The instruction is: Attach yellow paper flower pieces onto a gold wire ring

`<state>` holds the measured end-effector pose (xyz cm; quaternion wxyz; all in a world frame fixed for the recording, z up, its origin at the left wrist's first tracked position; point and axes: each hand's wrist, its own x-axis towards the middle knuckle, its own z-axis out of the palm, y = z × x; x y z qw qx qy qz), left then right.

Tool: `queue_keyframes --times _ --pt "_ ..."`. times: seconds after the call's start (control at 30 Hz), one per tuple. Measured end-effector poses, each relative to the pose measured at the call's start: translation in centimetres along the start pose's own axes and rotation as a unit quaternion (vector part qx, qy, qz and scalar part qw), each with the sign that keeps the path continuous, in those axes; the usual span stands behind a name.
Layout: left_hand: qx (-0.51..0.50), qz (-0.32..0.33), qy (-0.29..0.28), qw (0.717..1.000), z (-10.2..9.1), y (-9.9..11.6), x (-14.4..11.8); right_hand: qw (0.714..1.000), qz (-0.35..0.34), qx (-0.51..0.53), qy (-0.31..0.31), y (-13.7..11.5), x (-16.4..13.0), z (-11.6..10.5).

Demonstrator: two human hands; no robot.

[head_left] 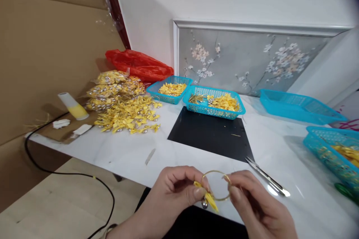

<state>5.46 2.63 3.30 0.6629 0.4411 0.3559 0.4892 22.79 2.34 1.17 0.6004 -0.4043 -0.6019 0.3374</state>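
Between my two hands is a thin gold cord loop (215, 172), held up above the front edge of the table. My left hand (182, 190) pinches a yellow ribbon bow (211, 201) at the loop's left side. A small silver bell (204, 204) hangs below that bow. With thumb and forefinger, my right hand (258, 201) grips the right side of the loop. Tweezers (267, 177) lie on the table beyond my right hand. Past the loop, a black mat (210, 134) lies flat with a few short gold strands on it.
Piled bow ornaments (129, 115) and filled clear bags (108, 86) sit at left, near a red bag (137, 65). Blue baskets (214, 112) with yellow pieces stand behind the mat; a blue tray (297, 110) and another basket (316, 145) are at right. A black cable (70, 173) hangs at left.
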Motion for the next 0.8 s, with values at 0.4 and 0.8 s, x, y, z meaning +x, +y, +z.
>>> queue_keyframes --times 0.4,0.8 --pt "-0.077 -0.065 0.033 0.994 0.9 0.1 0.1 0.992 -0.078 -0.096 0.0 0.1 -0.3 1.8" --pt "-0.043 -0.057 0.101 0.992 1.2 0.3 0.0 0.992 0.02 -0.063 0.105 0.8 -1.9 1.5"
